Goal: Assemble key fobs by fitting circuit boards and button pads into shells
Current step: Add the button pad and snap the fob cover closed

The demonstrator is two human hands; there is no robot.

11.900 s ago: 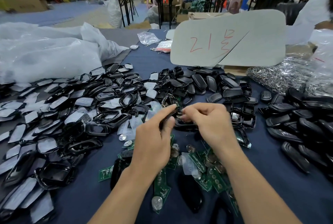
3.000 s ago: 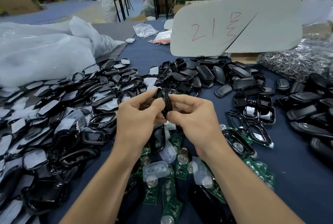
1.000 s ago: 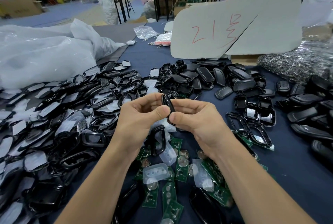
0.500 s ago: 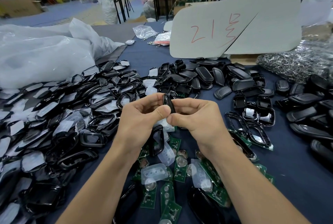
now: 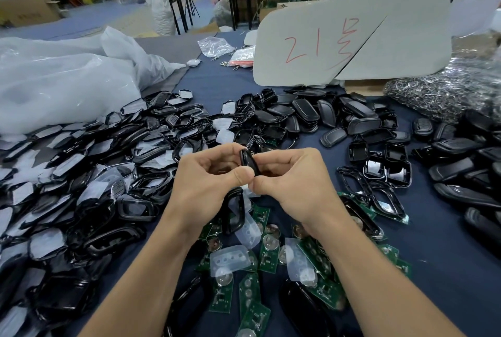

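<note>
A black key fob (image 5: 248, 161) stands on edge above the table, held between both hands. My left hand (image 5: 208, 182) pinches its left side with thumb and curled fingers. My right hand (image 5: 292, 182) pinches its right side, the two thumbs meeting under it. Most of the fob is hidden by my fingers. Below my wrists lie several green circuit boards (image 5: 267, 254) with coin cells and translucent button pads (image 5: 230, 256). Black shell halves (image 5: 135, 208) are heaped to the left and more shells (image 5: 306, 111) lie beyond my hands.
A dark blue cloth (image 5: 447, 263) covers the table. White plastic bags (image 5: 62, 84) bulge at the far left. A grey board marked in red (image 5: 352, 35) stands at the back. Metal key rings (image 5: 444, 92) are piled far right, black fobs (image 5: 461, 165) below them.
Over the last second my hands have stayed together on the fob with only a slight shift; earlier both hands lifted it up from the pile.
</note>
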